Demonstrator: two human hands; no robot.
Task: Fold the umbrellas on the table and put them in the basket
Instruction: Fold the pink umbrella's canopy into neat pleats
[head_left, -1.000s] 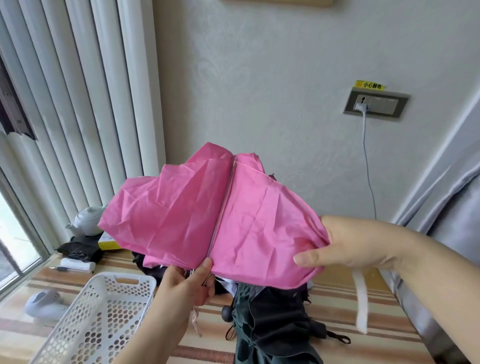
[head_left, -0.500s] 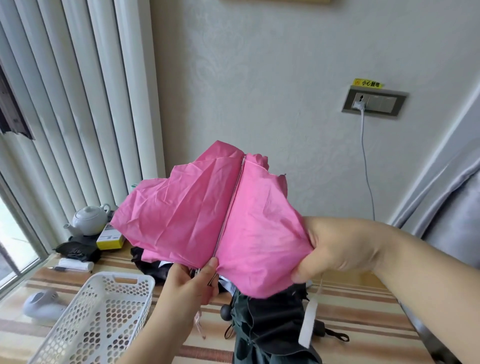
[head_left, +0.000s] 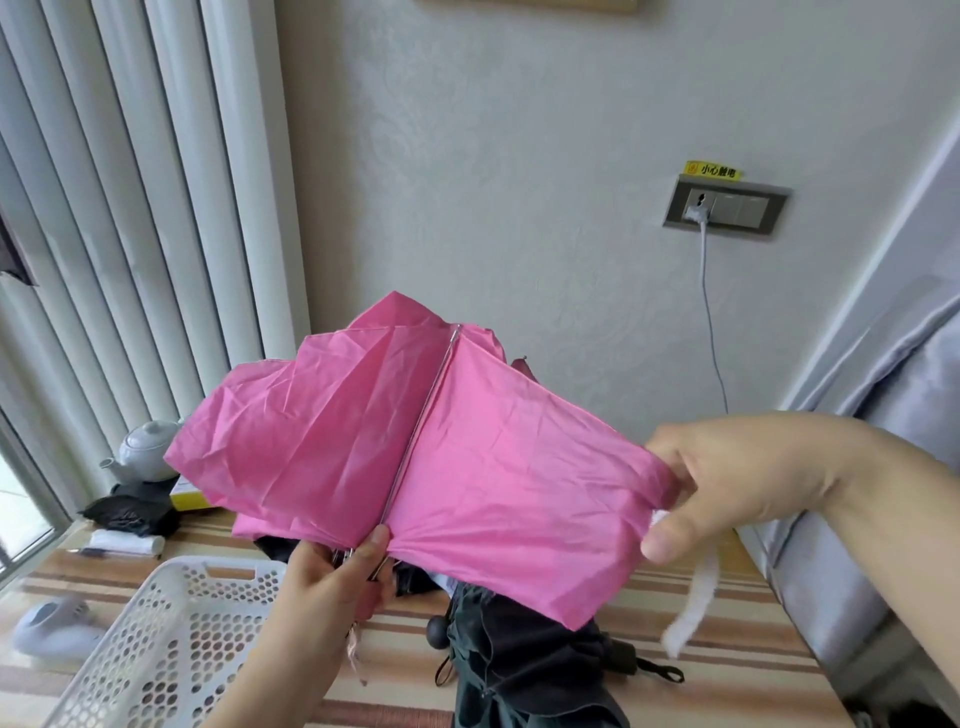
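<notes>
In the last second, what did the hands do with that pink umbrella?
The right hand drew the pink umbrella fabric's edge outward to the right, stretching the panel flatter. The left hand kept gripping the umbrella's base; the basket and dark umbrella stayed put.

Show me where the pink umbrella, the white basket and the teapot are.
pink umbrella (head_left: 498, 467), head view, on the canopy fabric right of the rib.
white basket (head_left: 171, 654), head view, on its perforated wall.
teapot (head_left: 148, 449), head view, on its white body.
</notes>
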